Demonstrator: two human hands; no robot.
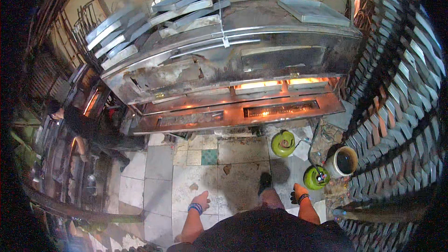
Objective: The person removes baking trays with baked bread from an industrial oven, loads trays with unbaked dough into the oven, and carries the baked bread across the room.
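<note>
My left hand (201,200), a blue band at its wrist, hangs over the pale floor tiles with its fingers loosely bent and nothing seen in them. My right hand (299,193) hangs beside my leg, with bands at its wrist too. Its fingers look dark, from a covering or shadow I cannot make out, and seem apart with nothing held. The nearest thing to it is a green gas cylinder (313,180). Ahead of both hands stands a long metal oven (210,70), its low front opening showing glowing flames (259,85) above an orange-lit ledge (233,112).
Shallow metal trays (186,11) are stacked on the oven, with another tray (317,11) at its right. A second green cylinder (283,143) and a bucket (342,162) of dark liquid stand at right. Tray-filled racks (396,112) line that side. Another person (86,126) is at left.
</note>
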